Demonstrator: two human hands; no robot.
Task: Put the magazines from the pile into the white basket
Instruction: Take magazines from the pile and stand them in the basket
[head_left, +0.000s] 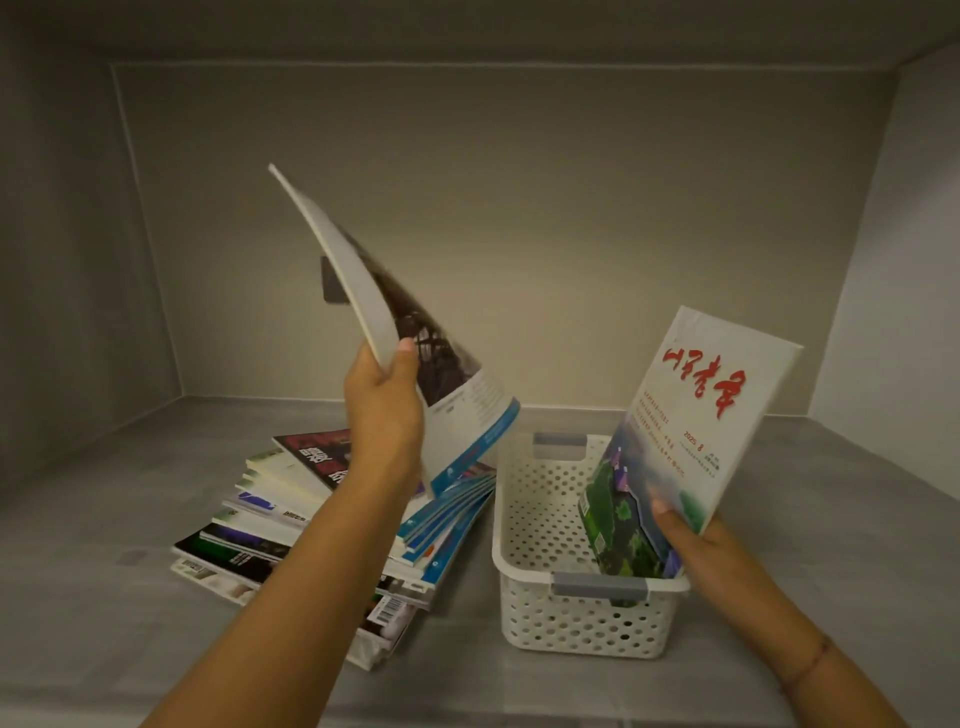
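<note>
My left grip (387, 400) is clamped on a curled magazine (415, 332), raised above the pile (322, 519) on the desk (104, 597). My right grip (691, 540) pinches the lower edge of a white magazine (691, 415), which stands tilted with its bottom inside the basket (545, 519), just right of the pile.

The left arm is extended from the bottom left of the frame up toward the centre, its wrist bent slightly. The left hand (384, 400) is raised at mid-frame, thumb uppermost and pressed in a pinch, fingers hidden behind. The right arm is extended from the bottom right corner, with a thin band seen at the wrist. The right hand (696, 535) is held lower, at right of centre, thumb clamped forward.
</note>
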